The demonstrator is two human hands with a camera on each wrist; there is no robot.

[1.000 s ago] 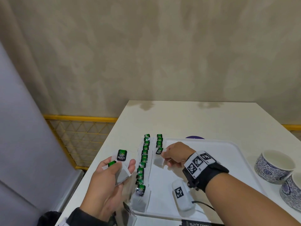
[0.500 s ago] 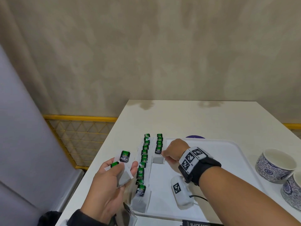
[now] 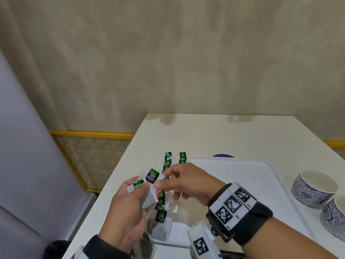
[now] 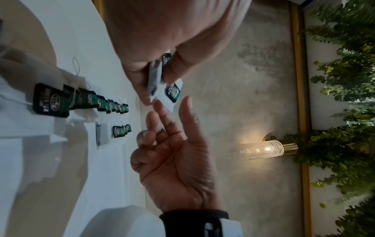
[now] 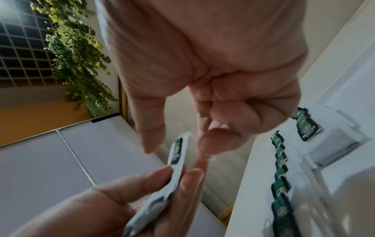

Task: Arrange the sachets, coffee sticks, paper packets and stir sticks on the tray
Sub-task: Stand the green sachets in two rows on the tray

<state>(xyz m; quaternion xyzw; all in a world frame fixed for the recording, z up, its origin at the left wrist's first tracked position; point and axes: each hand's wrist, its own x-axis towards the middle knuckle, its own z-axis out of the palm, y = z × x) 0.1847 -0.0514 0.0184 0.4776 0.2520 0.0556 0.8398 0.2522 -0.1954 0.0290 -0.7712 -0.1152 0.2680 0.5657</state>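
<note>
My left hand [image 3: 141, 186] holds a small stack of green tea sachets [image 3: 152, 175] above the table's left side, thumb pressed on top. My right hand [image 3: 162, 179] has come across to it. Its thumb and forefinger sit on either side of the top sachet [image 5: 177, 154] with a small gap, and the other fingers are curled. From the left wrist, the forefinger touches that sachet's [image 4: 172, 92] edge below my left hand [image 4: 160, 75]. Two rows of laid-out sachets [image 3: 165, 214] [image 3: 182, 157] run along the left side of the white tray [image 3: 252, 180].
Two blue-patterned cups [image 3: 315, 189] [image 3: 334, 215] stand on the table right of the tray. A purple object [image 3: 223, 156] peeks out behind the tray. A white marked device [image 3: 201, 242] lies at the tray's front. A yellow mesh rail [image 3: 91, 152] borders the table's left edge.
My right hand left the short second row on the tray and moved left to the stack in my left hand. The left hand lifted slightly toward it.
</note>
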